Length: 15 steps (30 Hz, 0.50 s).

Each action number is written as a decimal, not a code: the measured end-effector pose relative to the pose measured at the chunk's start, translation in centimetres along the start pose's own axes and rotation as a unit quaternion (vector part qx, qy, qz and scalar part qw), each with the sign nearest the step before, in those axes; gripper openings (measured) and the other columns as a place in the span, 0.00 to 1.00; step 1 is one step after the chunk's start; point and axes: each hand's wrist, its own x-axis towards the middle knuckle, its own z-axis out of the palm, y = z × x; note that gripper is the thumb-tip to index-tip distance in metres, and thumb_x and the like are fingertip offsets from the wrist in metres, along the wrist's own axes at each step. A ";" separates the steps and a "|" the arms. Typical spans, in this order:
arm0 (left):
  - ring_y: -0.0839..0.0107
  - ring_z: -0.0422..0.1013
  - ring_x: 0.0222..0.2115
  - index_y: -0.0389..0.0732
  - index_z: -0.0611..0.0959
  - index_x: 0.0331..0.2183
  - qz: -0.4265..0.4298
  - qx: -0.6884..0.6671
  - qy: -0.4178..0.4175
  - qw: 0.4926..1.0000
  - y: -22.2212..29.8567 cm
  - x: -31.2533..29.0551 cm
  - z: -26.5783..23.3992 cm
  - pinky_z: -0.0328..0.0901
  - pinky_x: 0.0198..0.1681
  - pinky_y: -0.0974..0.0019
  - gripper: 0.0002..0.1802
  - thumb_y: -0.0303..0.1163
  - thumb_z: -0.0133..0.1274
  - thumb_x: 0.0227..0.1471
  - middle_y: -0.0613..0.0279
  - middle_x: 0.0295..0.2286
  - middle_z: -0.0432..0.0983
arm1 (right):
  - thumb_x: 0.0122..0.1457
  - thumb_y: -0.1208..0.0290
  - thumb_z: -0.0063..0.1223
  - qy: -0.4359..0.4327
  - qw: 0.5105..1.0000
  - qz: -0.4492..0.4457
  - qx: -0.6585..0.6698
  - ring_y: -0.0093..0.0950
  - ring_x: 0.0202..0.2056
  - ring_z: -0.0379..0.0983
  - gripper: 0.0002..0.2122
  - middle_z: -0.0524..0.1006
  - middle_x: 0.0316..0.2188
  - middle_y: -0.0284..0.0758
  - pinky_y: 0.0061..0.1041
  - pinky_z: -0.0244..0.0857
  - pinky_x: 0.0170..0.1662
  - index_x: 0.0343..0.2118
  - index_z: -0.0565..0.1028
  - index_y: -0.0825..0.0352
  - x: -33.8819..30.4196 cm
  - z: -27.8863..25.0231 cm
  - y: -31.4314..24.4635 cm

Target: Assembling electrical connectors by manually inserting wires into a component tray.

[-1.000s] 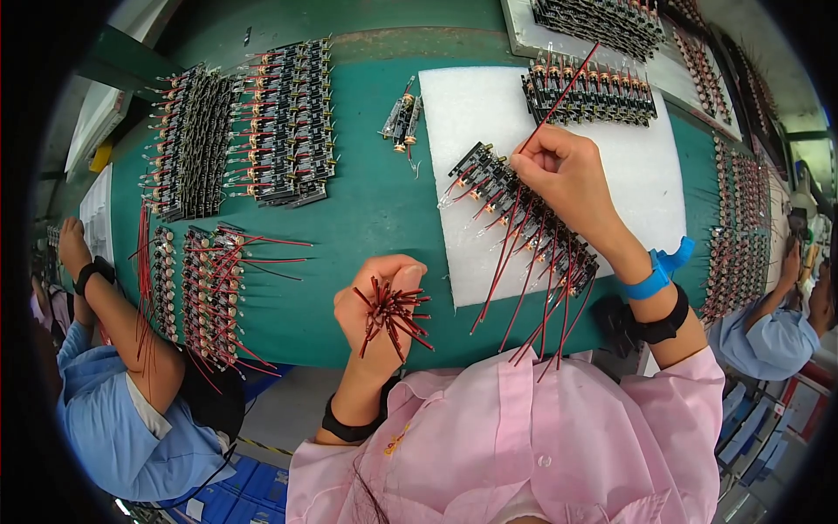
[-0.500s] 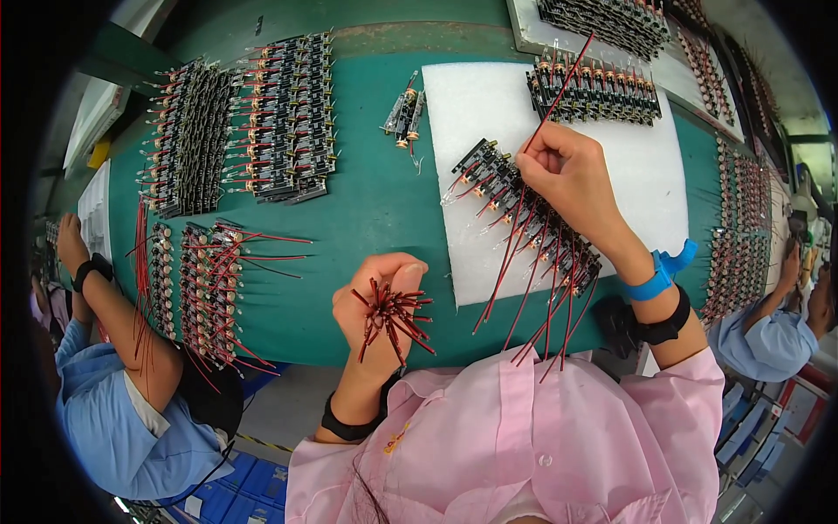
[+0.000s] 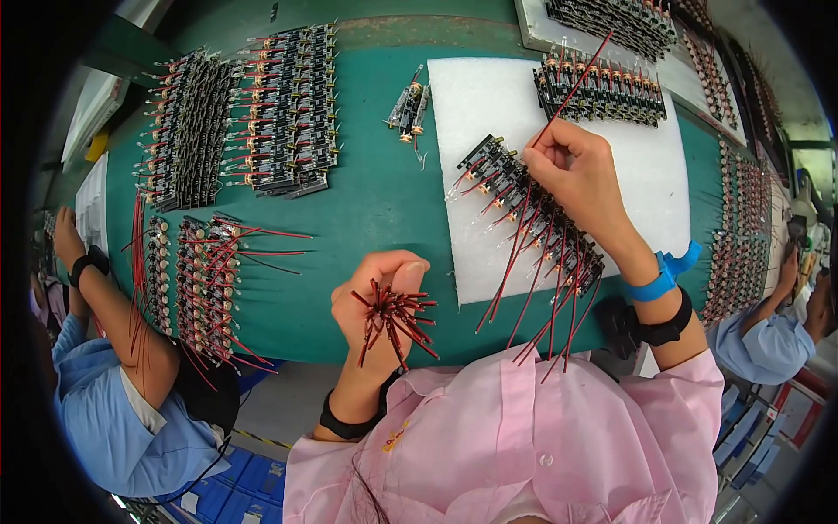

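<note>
In my left hand (image 3: 371, 293), closed in a fist, is a bundle of red-and-black wires (image 3: 393, 314), their cut ends fanning out toward me. With pinched fingers my right hand (image 3: 576, 170) grips a single red-and-black wire (image 3: 580, 83) that slants up and to the right. That hand is over a slanting row of small circuit boards (image 3: 502, 188) with copper coils. From several of these boards, wires (image 3: 524, 249) trail toward my shirt. Under the row lies a white foam sheet (image 3: 646, 183). Whether the held wire touches a board is hidden by my fingers.
Another board row (image 3: 602, 87) stands at the foam's far edge. Stacked boards (image 3: 288, 113) fill the far left of the green table (image 3: 384, 210), with wired boards (image 3: 209, 271) nearer. A few loose boards (image 3: 408, 109) lie left of the foam. Co-workers (image 3: 131, 384) sit at both sides.
The view has shifted slightly. My right hand stays over the board row, pinching the same wire, and my left fist still holds the bundle.
</note>
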 end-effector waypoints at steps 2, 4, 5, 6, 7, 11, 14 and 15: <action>0.87 0.57 0.12 0.33 0.73 0.23 -0.001 -0.005 -0.002 1.000 -0.1 0.0 0.0 0.52 0.14 0.83 0.04 0.24 0.47 0.43 0.69 0.14 0.67 | 0.42 0.78 0.47 -0.001 1.000 0.001 0.008 0.10 0.16 0.52 0.05 0.62 0.12 0.24 0.11 0.47 0.18 0.15 0.66 0.71 0.0 0.0 0.1; 0.87 0.57 0.12 0.33 0.73 0.23 -0.002 -0.008 -0.003 1.000 -0.2 0.0 0.0 0.52 0.14 0.83 0.04 0.24 0.47 0.43 0.69 0.14 0.67 | 0.42 0.78 0.47 -0.002 1.000 0.000 0.004 0.10 0.16 0.52 0.05 0.62 0.12 0.24 0.11 0.47 0.18 0.15 0.66 0.71 0.0 0.0 0.0; 0.87 0.57 0.12 0.33 0.73 0.23 0.003 -0.007 -0.004 1.000 -0.2 0.0 0.0 0.52 0.14 0.83 0.04 0.24 0.47 0.43 0.69 0.14 0.67 | 0.42 0.78 0.47 -0.003 1.000 0.000 0.000 0.10 0.16 0.52 0.05 0.62 0.12 0.24 0.11 0.48 0.18 0.15 0.66 0.71 0.0 0.0 0.0; 0.87 0.57 0.12 0.33 0.73 0.23 0.008 -0.005 -0.004 1.000 -0.3 0.0 0.0 0.52 0.14 0.83 0.04 0.24 0.47 0.43 0.69 0.14 0.67 | 0.42 0.78 0.48 -0.004 1.000 0.000 -0.003 0.10 0.16 0.52 0.05 0.62 0.12 0.23 0.11 0.48 0.18 0.15 0.66 0.70 0.0 0.0 0.0; 0.87 0.57 0.12 0.33 0.73 0.23 0.012 -0.004 -0.004 1.000 -0.3 0.0 0.0 0.52 0.14 0.83 0.04 0.24 0.47 0.43 0.69 0.13 0.67 | 0.42 0.78 0.48 -0.004 1.000 0.000 -0.003 0.10 0.16 0.52 0.05 0.62 0.12 0.23 0.11 0.48 0.18 0.15 0.66 0.70 0.0 0.0 0.0; 0.88 0.55 0.16 0.35 0.72 0.23 -0.056 -0.006 -0.004 0.998 0.5 -0.2 0.1 0.50 0.20 0.83 0.09 0.32 0.47 0.45 0.70 0.19 0.67 | 0.42 0.78 0.48 -0.001 1.000 -0.006 -0.013 0.10 0.16 0.52 0.05 0.62 0.12 0.23 0.11 0.48 0.18 0.16 0.66 0.71 0.0 0.0 0.2; 0.88 0.55 0.16 0.35 0.72 0.23 -0.057 0.005 -0.004 0.998 0.5 -0.3 -0.1 0.50 0.20 0.83 0.09 0.32 0.47 0.45 0.70 0.19 0.68 | 0.42 0.78 0.48 -0.005 1.000 0.001 -0.012 0.10 0.16 0.52 0.05 0.62 0.12 0.23 0.11 0.48 0.18 0.15 0.66 0.70 0.0 0.0 0.1; 0.88 0.55 0.16 0.35 0.72 0.23 -0.057 0.010 -0.004 0.998 0.4 -0.3 -0.1 0.50 0.20 0.83 0.09 0.32 0.47 0.45 0.70 0.19 0.68 | 0.42 0.78 0.48 -0.006 1.000 0.001 -0.012 0.10 0.16 0.52 0.05 0.62 0.12 0.23 0.11 0.48 0.18 0.15 0.66 0.70 0.0 0.1 0.1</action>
